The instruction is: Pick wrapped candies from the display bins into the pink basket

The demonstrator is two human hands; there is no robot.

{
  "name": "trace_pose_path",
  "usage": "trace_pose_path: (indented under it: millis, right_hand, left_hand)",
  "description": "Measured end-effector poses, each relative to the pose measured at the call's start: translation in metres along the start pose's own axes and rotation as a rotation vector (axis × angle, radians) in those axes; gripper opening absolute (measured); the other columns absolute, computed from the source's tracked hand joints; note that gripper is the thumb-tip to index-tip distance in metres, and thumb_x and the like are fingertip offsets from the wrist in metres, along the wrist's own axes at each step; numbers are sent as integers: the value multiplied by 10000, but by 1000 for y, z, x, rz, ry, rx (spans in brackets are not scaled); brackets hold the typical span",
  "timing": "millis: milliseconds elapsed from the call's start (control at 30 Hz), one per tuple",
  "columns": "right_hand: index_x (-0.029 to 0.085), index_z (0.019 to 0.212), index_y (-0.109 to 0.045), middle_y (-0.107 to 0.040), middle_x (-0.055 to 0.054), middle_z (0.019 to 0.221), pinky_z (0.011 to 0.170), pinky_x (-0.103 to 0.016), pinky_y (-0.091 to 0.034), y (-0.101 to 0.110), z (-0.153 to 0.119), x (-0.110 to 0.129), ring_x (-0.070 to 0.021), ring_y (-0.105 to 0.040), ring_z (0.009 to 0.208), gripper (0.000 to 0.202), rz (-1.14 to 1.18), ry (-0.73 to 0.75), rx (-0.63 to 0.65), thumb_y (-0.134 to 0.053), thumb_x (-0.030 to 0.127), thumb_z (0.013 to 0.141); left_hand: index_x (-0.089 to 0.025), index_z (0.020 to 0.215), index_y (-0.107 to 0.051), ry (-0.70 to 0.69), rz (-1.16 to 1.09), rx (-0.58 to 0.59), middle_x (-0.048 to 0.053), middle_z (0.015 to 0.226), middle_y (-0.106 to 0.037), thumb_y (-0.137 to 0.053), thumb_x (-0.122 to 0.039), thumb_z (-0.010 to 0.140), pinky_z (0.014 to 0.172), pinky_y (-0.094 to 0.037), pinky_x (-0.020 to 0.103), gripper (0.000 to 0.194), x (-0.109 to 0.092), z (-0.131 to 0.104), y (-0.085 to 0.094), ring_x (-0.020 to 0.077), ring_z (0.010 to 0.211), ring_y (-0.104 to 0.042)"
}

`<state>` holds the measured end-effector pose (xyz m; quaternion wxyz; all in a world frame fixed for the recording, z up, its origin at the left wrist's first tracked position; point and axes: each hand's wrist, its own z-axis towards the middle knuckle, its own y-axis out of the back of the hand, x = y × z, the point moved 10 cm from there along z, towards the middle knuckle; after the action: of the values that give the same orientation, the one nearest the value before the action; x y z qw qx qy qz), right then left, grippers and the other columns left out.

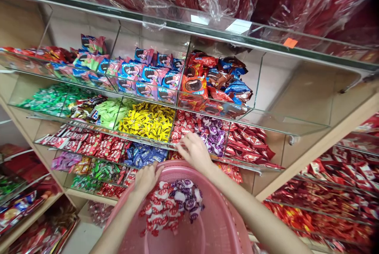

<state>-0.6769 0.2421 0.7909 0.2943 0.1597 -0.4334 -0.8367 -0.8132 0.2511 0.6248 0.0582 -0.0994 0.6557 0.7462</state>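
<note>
A pink plastic basin (227,210) stands below the shelves. My left hand (146,179) is closed on its far rim, fingers over the edge. Inside lie red-and-white wrapped candies (162,208) and purple-and-white wrapped candies (188,197). My right hand (195,152) is above the rim at a shelf's front edge, fingers bent and apart, with nothing visible in them. It is nearest to a compartment of red wrapped candies (182,122); purple wrapped candies (211,133) lie just right of these.
Glass dividers part the shelves. Yellow packets (148,122) lie left of the red candies, red packets (248,143) to the right. Packaged cookies (194,84) fill the tier above. A glass shelf edge (207,31) crosses the top. More shelves of red packets (334,195) stand at right.
</note>
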Motion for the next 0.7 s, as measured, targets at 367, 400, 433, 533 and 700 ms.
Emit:
trace_pose_path:
  millis: [367, 400, 433, 533, 700]
  right_hand:
    - [160, 971, -600, -566, -109, 972, 745, -316, -403, -24, 44, -62, -235, -506, 914, 282, -313, -156, 197, -468, 382, 858]
    - [155, 963, -606, -571, -113, 968, 738, -314, -408, -25, 44, -63, -236, -512, 914, 306, -317, -182, 203, -452, 400, 862]
    - [150, 954, -612, -576, -118, 967, 731, -313, -412, -27, 44, -64, -238, -518, 914, 326, -321, -206, 213, -440, 413, 865]
    - [144, 938, -625, -588, -130, 973, 718, -307, -420, -30, 45, -66, -240, -530, 925, 358, -318, -253, 254, -435, 438, 863]
    - [144, 920, -632, -605, -131, 965, 721, -297, -422, -31, 48, -67, -232, -554, 917, 354, -310, -260, 298, -458, 445, 851]
  left_hand:
    - [-197, 1119, -529, 20, -6, -10, 108, 899, -674, -208, -510, 859, 708, -468, 381, 518, 4, -1, -3, 283, 849, -629]
    - [-200, 1123, -527, 26, -6, -7, 109, 901, -673, -209, -512, 858, 705, -468, 384, 519, 4, -1, -3, 286, 846, -629]
    - [-203, 1129, -524, 29, -7, -2, 110, 904, -673, -211, -513, 857, 704, -469, 387, 518, 4, -1, -4, 287, 845, -630]
    - [-210, 1127, -523, 29, -17, 0, 107, 912, -670, -215, -510, 859, 705, -467, 383, 507, 4, 0, -4, 282, 848, -629]
    - [-214, 1096, -529, 28, -17, -1, 101, 905, -669, -209, -523, 855, 692, -461, 368, 506, 4, -1, -2, 272, 836, -630]
